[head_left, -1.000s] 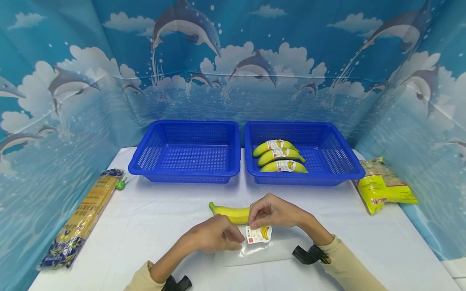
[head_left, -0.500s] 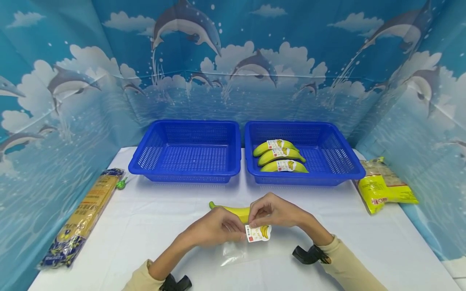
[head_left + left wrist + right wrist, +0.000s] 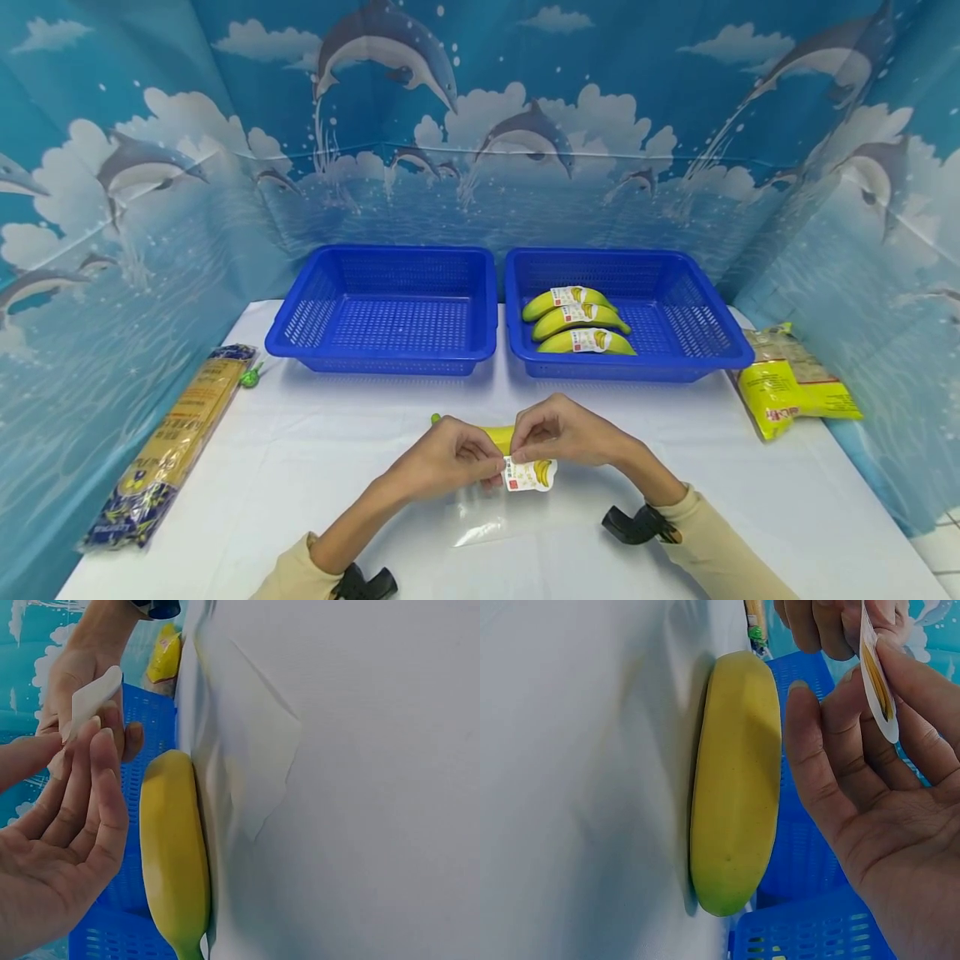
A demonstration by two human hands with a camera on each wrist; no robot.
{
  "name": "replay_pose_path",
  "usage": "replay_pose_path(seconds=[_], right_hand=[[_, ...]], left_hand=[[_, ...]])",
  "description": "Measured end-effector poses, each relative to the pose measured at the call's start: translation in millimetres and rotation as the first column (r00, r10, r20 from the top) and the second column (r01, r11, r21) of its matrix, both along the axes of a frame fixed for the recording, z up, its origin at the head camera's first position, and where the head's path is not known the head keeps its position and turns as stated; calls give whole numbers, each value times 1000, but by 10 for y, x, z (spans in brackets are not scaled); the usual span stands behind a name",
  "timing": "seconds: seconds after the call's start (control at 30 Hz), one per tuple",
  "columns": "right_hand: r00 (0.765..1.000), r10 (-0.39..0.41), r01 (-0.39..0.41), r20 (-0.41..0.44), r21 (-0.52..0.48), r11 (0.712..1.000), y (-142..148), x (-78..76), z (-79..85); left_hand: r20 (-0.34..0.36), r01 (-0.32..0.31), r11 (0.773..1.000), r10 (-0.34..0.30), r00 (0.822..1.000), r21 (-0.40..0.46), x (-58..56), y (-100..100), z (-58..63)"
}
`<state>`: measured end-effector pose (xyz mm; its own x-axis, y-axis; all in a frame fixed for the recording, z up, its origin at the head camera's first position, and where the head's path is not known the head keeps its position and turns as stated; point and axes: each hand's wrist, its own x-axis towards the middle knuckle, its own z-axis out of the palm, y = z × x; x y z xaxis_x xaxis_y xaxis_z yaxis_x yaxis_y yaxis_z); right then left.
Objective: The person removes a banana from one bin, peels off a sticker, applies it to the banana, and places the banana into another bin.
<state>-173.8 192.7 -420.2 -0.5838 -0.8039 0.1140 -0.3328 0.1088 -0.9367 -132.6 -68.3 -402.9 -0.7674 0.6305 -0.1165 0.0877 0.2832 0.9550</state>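
My right hand (image 3: pixel 566 432) pinches the upper edge of a white sticker (image 3: pixel 531 475) printed with bananas. At the sticker's left edge, my left hand (image 3: pixel 446 458) pinches it between thumb and fingertips. The left wrist view shows the sticker's pale back (image 3: pixel 97 691) with fingertips of both hands on it. Just behind the hands a yellow banana (image 3: pixel 498 437) lies on the table, partly hidden by them in the head view. Its bare side (image 3: pixel 735 780) fills the middle of the right wrist view. Below the hands lies a clear, shiny film sheet (image 3: pixel 478 523).
Two blue baskets stand at the back; the left basket (image 3: pixel 381 367) holds nothing visible. Three labelled bananas (image 3: pixel 581 317) lie in the right basket (image 3: pixel 630 369). A long noodle packet (image 3: pixel 172 442) and a small green item (image 3: pixel 250 378) are at left, a yellow bag (image 3: pixel 795 387) at right.
The left hand has moved up from the film sheet to the sticker's left edge and now pinches it. The sticker has shifted slightly upward; the right hand has hardly moved.
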Motion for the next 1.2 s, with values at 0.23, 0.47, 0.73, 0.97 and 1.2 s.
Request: replay_pose_path(seconds=[0.23,0.47,0.73,0.97,1.2], right_hand=[[1000,-6,5,-12,-17,1000,-11,-6,-8],[1000,-23,23,-21,19,1000,1,-26,-4],[998,-59,59,-2,58,997,45,-46,13],[996,-89,89,-6,44,995,99,-73,-4],[991,-130,130,-28,29,991,133,-97,4]], left_hand=[[-1,-47,999,47,999,13,6,16,-34],[-33,-60,998,60,998,14,-11,-11,-39],[-46,-85,996,84,995,-1,-68,-59,-65],[-51,-124,992,123,991,-25,-121,-99,-69],[-79,-148,989,147,986,-1,-144,-106,-81]])
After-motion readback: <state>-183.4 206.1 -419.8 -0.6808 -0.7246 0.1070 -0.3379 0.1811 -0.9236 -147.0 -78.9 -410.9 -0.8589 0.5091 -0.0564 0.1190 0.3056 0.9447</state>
